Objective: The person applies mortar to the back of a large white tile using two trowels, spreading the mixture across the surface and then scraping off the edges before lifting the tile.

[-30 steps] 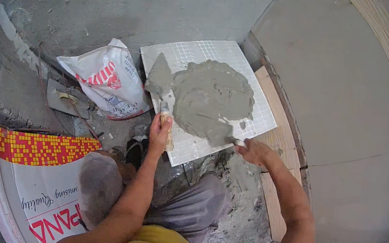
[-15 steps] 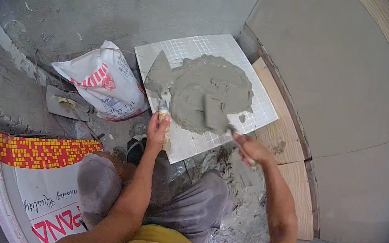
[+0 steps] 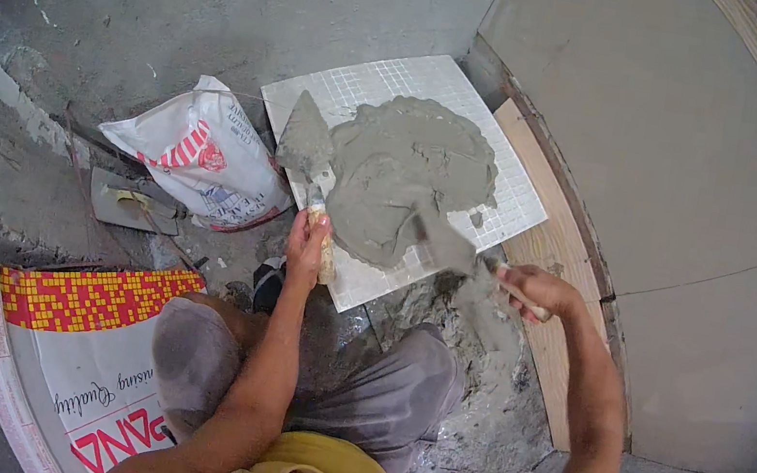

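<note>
A wide heap of wet grey mortar (image 3: 408,168) covers the middle of a white, square-patterned tile (image 3: 357,282) in front of me. My left hand (image 3: 306,243) is closed around the wooden handle of a pointed trowel (image 3: 305,136), whose mortar-smeared blade lies over the tile's left side, beside the heap. In my right hand (image 3: 541,292) is the pale handle of a second trowel (image 3: 448,241). Its grey blade, smeared by motion, reaches from the tile's near right edge to the heap's near side; whether it touches the mortar there I cannot tell.
Left of the tile stands a white and red bag (image 3: 214,158), with a flat plastering trowel (image 3: 134,203) beside it. A large printed bag (image 3: 86,359) lies at the near left. Wooden boards (image 3: 549,208) run along the right wall (image 3: 683,165). Rough, mortar-spattered floor (image 3: 487,429) shows below the tile.
My right hand and its trowel have moved to the right, bringing the blade toward the tile's near right edge. The left hand stays almost still on its trowel.
</note>
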`<state>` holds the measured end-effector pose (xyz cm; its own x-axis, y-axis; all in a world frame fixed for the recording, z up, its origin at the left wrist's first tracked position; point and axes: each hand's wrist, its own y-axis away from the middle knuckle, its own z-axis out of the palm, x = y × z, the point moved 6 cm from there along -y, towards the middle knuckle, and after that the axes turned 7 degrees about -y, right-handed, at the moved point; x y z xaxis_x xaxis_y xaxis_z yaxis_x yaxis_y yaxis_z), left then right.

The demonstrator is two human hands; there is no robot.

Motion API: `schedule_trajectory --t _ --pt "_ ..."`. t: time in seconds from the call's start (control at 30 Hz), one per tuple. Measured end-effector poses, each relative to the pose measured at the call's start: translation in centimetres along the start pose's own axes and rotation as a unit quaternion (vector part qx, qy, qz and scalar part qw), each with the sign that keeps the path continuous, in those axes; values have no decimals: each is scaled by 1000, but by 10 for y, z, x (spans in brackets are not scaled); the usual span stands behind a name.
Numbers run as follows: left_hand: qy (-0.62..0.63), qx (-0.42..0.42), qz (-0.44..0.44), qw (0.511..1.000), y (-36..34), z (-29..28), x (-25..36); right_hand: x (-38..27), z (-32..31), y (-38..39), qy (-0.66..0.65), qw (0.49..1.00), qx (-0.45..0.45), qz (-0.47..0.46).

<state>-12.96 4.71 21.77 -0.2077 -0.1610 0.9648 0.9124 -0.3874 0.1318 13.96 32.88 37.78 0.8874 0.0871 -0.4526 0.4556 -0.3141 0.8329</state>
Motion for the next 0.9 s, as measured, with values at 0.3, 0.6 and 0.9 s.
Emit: schedule_trajectory --t 0.3,0.6,0.9 --pt "15 4 3 1000 -2 3 4 -22 65 -48 -49 992 -116 18" --pt "28 -15 -9 999 -2 4 3 -34 75 -25 220 969 -50 -101" --pt "44 -5 -27 999 -4 5 1 47 -6 -32 228 958 151 -93"
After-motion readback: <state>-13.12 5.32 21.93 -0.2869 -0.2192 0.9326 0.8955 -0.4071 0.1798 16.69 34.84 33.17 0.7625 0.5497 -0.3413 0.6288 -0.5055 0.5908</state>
